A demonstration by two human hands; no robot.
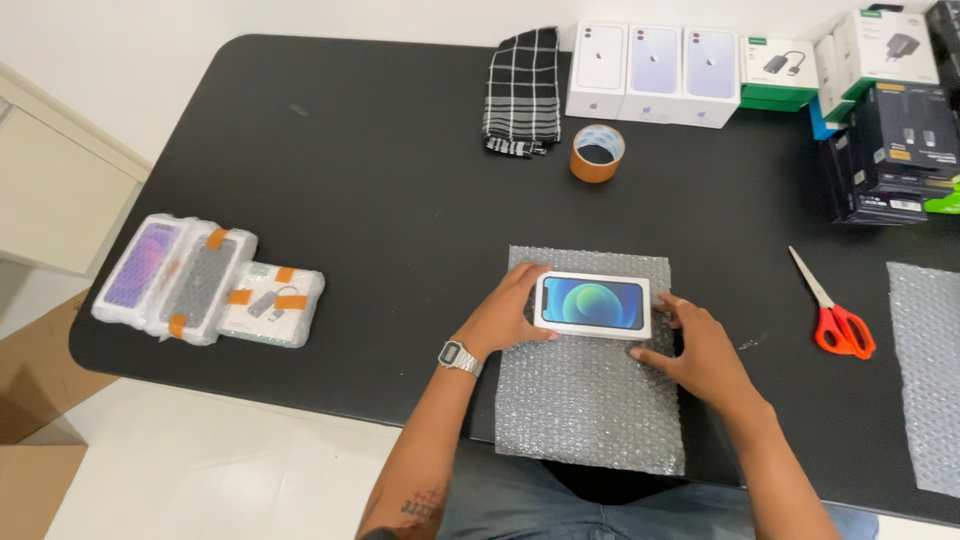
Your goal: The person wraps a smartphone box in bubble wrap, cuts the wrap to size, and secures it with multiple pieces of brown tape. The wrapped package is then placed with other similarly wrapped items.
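A white phone box (593, 304) with a blue-green picture on its lid lies flat on a sheet of bubble wrap (590, 400) near the table's front edge. My left hand (508, 315) grips the box's left end; a metal wristwatch is on that wrist. My right hand (700, 350) touches the box's right end, fingers spread partly on the bubble wrap. The box sits across the sheet's upper half.
Three bubble-wrapped taped parcels (205, 280) lie at the left. A tape roll (597, 153), checked cloth (522, 90) and three white phone boxes (655, 72) are at the back. Red-handled scissors (835, 315), another bubble wrap sheet (925, 370) and stacked accessory boxes (890, 150) are at the right.
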